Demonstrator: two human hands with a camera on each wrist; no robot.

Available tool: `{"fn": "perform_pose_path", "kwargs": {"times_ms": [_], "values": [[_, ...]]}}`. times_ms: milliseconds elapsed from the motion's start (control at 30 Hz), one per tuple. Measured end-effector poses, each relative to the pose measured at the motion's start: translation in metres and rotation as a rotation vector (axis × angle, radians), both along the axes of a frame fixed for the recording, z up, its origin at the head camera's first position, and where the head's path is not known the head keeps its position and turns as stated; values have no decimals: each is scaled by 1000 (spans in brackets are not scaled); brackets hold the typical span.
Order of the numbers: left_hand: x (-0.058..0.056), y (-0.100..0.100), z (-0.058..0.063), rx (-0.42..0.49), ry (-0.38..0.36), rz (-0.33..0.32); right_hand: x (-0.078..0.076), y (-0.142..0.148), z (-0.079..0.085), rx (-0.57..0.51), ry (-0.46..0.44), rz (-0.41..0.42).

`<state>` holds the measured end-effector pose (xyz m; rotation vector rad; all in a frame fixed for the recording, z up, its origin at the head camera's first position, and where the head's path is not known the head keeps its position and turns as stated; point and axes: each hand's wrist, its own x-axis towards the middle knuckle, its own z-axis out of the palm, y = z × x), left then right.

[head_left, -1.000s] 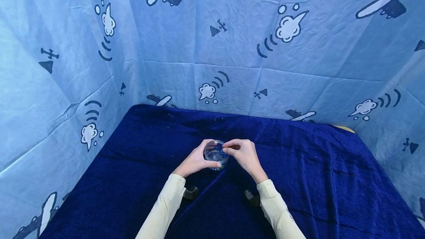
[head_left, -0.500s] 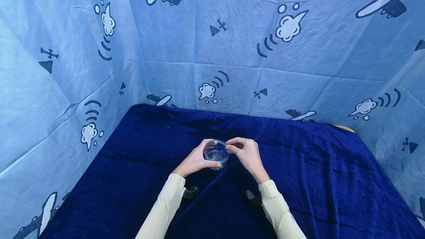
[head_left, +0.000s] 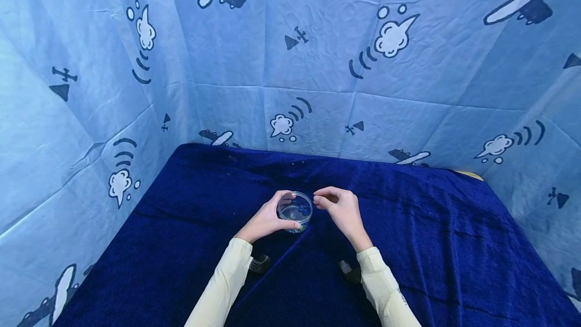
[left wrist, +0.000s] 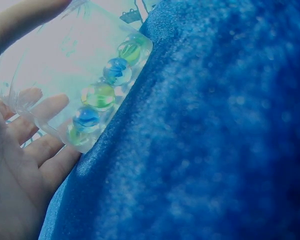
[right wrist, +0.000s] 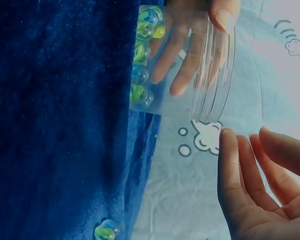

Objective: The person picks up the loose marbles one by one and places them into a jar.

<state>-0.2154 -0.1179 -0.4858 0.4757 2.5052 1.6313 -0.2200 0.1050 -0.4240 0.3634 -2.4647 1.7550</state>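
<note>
A clear plastic jar [head_left: 295,211] without a lid stands on the blue cloth. My left hand [head_left: 268,220] grips it, thumb on the near side and fingers round the far side. Several glass marbles [left wrist: 99,96] with green, yellow and blue swirls lie at the jar's bottom. To the right of the jar's rim is my right hand [head_left: 341,211], apart from it. In the right wrist view its fingers [right wrist: 231,170] are bent, with a gap to the thumb and nothing between them. One loose marble [right wrist: 106,230] rests on the cloth, in the right wrist view.
Dark blue velvety cloth [head_left: 436,246] covers the table, with folds on the right. Light blue sheets [head_left: 327,64] printed with planes and clouds hang behind and at the sides. A yellow edge [head_left: 471,175] shows at the back right corner.
My right hand has drawn away from the jar's rim to the right; a second ago its fingertips were at the mouth. The left hand and the jar have stayed nearly in place.
</note>
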Motion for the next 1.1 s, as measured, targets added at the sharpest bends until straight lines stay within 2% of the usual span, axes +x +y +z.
{"fn": "perform_pose_path", "kwargs": {"times_ms": [1100], "values": [[0,0,2,-4,-2,4,-2,5,-3,60,-27,0]]}}
